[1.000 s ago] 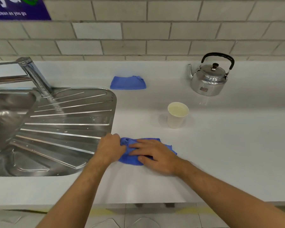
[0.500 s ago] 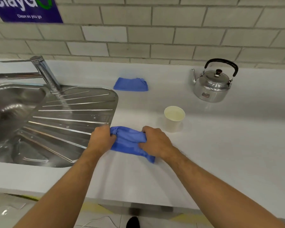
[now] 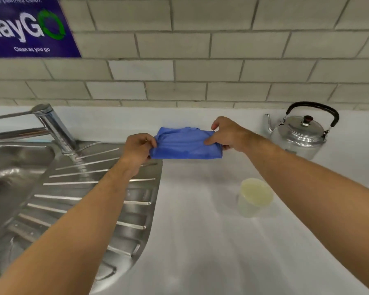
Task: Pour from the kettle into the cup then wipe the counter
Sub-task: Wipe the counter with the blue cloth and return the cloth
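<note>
A folded blue cloth (image 3: 185, 143) is held at the back of the white counter (image 3: 200, 241), stretched between both hands. My left hand (image 3: 137, 149) pinches its left end and my right hand (image 3: 228, 134) grips its right end. I cannot tell whether the cloth touches the counter. The other blue cloth seen earlier at the back is hidden behind it or merged with it. The steel kettle (image 3: 299, 134) with a black handle stands upright at the back right. A white cup (image 3: 254, 196) holding pale liquid stands in front of the kettle, under my right forearm's line.
A steel sink with a ribbed drainboard (image 3: 83, 199) fills the left side, with a chrome tap (image 3: 53, 128) behind it. A tiled wall (image 3: 200, 71) backs the counter, with a purple sign (image 3: 28, 28) at the upper left.
Both hands lifted the blue cloth from the front of the counter and carried it toward the back wall, past the cup. The camera view shifted upward and closer.
</note>
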